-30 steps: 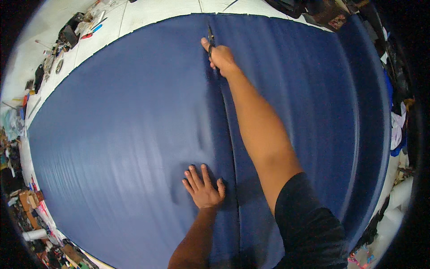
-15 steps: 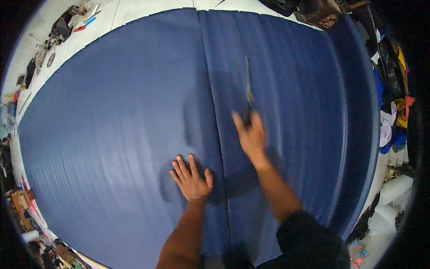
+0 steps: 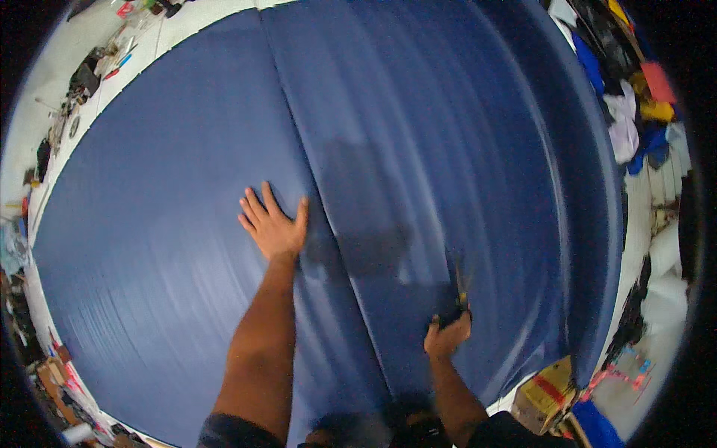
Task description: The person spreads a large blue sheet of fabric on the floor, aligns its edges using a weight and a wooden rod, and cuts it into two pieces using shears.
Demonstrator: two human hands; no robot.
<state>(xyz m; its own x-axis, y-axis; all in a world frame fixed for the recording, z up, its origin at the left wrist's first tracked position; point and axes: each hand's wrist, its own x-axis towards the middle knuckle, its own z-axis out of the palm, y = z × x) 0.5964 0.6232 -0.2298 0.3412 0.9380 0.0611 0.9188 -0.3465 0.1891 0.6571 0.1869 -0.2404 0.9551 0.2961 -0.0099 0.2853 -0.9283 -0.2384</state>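
Observation:
A wide dark-blue fabric sheet (image 3: 179, 179) spreads under both my hands. My left hand (image 3: 276, 230) lies flat on it with fingers spread, just left of a dark line that runs lengthwise through the blue material; I cannot tell whether this is a seam, a fold or a cut. Right of that line, nearer my body, my right hand (image 3: 448, 336) is closed round the dark handles of a pair of scissors (image 3: 463, 287). The blades point away from me over the fabric and are blurred. Whether they touch the cloth cannot be made out.
Pale flooring (image 3: 153, 41) borders the sheet. Small tools and clutter, including a dark bag-like item (image 3: 86, 75), lie at the far left. Crumpled cloths (image 3: 624, 123) and white rolls (image 3: 665, 284) line the right. A yellow-and-red cardboard box (image 3: 549, 392) stands at the near right.
My right hand has drawn back toward my body with the scissors. My left hand has slid forward and left over the fabric. The view has shifted, bringing the cardboard box into sight.

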